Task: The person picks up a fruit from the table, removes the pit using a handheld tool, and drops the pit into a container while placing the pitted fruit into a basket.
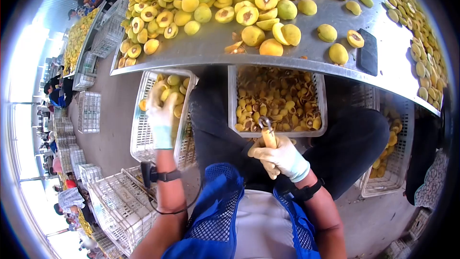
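While the right hand [280,157] grips the tool [270,138] by its handle, tip seen against the near edge of the bin [233,100], the left hand [161,113] is blurred at the fruit [173,80] in the crate [140,140], and I cannot tell whether it grasps any. If the handle slipped, the tip could nick the left hand when the 2 met, I judge. Farther out, a nudge could roll the loose fruit [339,54] off the front edge of the worktop [191,50], or push off the dark slab [368,52] nearby.
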A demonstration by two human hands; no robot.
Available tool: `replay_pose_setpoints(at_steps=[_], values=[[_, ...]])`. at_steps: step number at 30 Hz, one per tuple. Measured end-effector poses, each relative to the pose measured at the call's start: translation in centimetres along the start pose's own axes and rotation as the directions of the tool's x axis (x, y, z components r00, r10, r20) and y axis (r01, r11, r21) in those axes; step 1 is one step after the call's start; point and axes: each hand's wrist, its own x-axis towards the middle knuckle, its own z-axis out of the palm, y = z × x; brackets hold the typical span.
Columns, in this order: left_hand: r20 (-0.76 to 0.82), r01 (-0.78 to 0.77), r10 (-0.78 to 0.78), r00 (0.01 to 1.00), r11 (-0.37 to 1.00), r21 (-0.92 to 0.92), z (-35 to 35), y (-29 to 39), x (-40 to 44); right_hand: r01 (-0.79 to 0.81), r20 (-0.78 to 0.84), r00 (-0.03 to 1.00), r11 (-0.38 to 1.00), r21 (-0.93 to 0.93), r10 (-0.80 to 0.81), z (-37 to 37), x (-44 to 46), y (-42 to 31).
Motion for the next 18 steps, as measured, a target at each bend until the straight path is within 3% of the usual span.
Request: replay_pose_setpoints(at_steps=[2,3,6,7,10,12,14,17,18], values=[[-0.062,0.009,0.006,0.998,0.97,0.242,-2.4,0.1,0.5,-0.032,-0.023,0.999,0.997,-0.076,0.03,0.3,0.1,-0.4],[-0.031,0.129,-0.129,0.991,0.991,-0.02,-2.5,-0.2,1.0,-0.035,-0.023,0.999,0.994,-0.106,0.033,0.2,0.2,-0.3],[0.021,0.005,-0.004,1.0,0.998,-0.07,-0.9,0.4,0.8,-0.055,-0.053,0.998,0.983,-0.175,0.046,0.6,0.4,-0.5],[0.037,0.011,-0.005,0.999,0.986,-0.165,0.1,2.2,1.1,-0.049,-0.048,0.998,0.983,-0.175,0.041,0.6,0.5,-0.4],[0.091,-0.134,0.138,0.986,0.99,-0.042,3.1,8.4,3.0,-0.019,-0.037,0.999,0.993,-0.114,0.015,0.6,0.9,-0.3],[0.067,-0.337,0.343,0.937,0.938,-0.08,6.4,10.3,4.7,-0.011,-0.058,0.998,0.993,-0.116,0.004,0.7,0.8,-0.5],[0.118,-0.385,0.387,0.914,0.922,-0.046,9.8,12.3,6.5,0.02,-0.073,0.997,0.993,-0.112,-0.028,0.8,0.7,-0.8],[0.38,-0.249,0.235,0.894,0.968,-0.013,13.0,15.4,9.4,0.027,-0.087,0.996,0.996,-0.089,-0.035,0.4,1.0,-0.3],[0.399,-0.259,0.229,0.888,0.965,0.024,14.0,15.8,10.0,0.028,-0.096,0.995,0.997,-0.077,-0.035,0.3,1.0,-0.2]])
